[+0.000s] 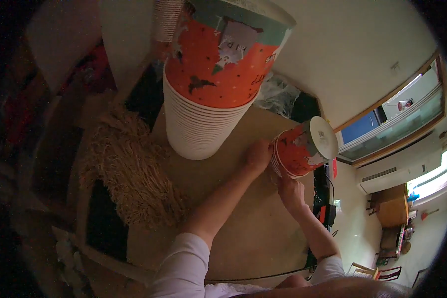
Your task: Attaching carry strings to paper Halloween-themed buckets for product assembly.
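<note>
An upturned short stack of nested paper buckets (297, 158), orange with a green band and a pale round base, is tilted toward the right above the table. My left hand (259, 156) grips its rims on the left side, fingertips partly hidden by the buckets. Below, my right hand (291, 192) is closed on the near rims. To the left stands a tall stack of similar nested paper buckets (208, 119), also upside down, its top one orange and green with a bat print. A bundle of tan string strands (134, 174) lies left of my left forearm.
The brown tabletop (248, 233) lies under my arms. Crumpled clear plastic (277, 94) sits behind the tall stack, with another pale stack (166, 20) farther back. A black and orange device (328, 214) with a cable is at the table's right edge.
</note>
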### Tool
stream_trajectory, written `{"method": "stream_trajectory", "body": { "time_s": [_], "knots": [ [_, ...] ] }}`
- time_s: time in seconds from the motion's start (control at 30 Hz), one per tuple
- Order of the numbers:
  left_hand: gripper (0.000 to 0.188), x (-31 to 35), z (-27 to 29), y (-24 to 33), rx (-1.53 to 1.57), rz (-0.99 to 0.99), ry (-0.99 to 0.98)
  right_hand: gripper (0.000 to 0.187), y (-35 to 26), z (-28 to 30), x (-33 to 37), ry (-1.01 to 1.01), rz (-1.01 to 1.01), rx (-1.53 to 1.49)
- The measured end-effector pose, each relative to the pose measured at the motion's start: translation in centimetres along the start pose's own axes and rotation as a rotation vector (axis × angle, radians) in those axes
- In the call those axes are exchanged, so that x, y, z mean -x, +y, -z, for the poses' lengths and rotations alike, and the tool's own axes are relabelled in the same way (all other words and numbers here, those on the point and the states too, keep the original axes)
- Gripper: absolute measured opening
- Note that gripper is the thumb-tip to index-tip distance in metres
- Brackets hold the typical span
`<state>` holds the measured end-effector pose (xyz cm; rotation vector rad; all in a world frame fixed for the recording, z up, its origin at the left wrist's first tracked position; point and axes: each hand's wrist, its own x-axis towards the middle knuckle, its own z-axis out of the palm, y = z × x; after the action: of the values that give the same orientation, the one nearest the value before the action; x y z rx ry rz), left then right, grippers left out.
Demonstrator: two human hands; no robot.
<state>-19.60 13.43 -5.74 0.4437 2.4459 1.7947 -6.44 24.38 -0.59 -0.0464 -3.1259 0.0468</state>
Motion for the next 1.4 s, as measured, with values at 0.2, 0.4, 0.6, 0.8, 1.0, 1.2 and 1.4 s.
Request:
{"method": "stream_trajectory", "body": {
  "time_s": [0.2, 0.4, 0.6, 0.8, 1.0, 1.2, 1.4],
  "knots": [
    [0.022, -1.1, 0.0, -1.3, -0.147, 0.035, 0.095, 0.048, 0.8, -0.9, 0.3, 0.087, 0.089, -0.024],
    [0.02, -0.9, 1.1, -0.6, -0.046, -0.06, 0.16, 0.048, 0.9, -0.7, 0.1, 0.103, 0.112, -0.035],
    [0.018, -1.1, 1.1, 0.2, -0.085, 0.005, 0.011, 0.046, 1.1, -1.1, 0.3, 0.029, 0.059, -0.025],
    [0.021, -0.1, 0.9, 1.6, -0.133, -0.076, 0.126, 0.042, 1.4, -1.0, 0.5, 0.016, 0.053, 0.032],
    [0.026, 2.0, 4.5, 5.4, -0.112, -0.209, 0.182, 0.031, -0.2, 11.6, -0.4, 0.506, 0.178, -0.15],
    [0.027, 3.1, 1.5, 1.4, -0.137, -0.271, 0.209, 0.036, 2.1, 12.9, -3.7, 0.435, 0.175, -0.071],
    [0.019, 4.7, 2.9, 2.3, -0.113, -0.295, 0.293, 0.032, 2.5, 10.7, -3.9, 0.408, 0.191, -0.11]
  ]
}}
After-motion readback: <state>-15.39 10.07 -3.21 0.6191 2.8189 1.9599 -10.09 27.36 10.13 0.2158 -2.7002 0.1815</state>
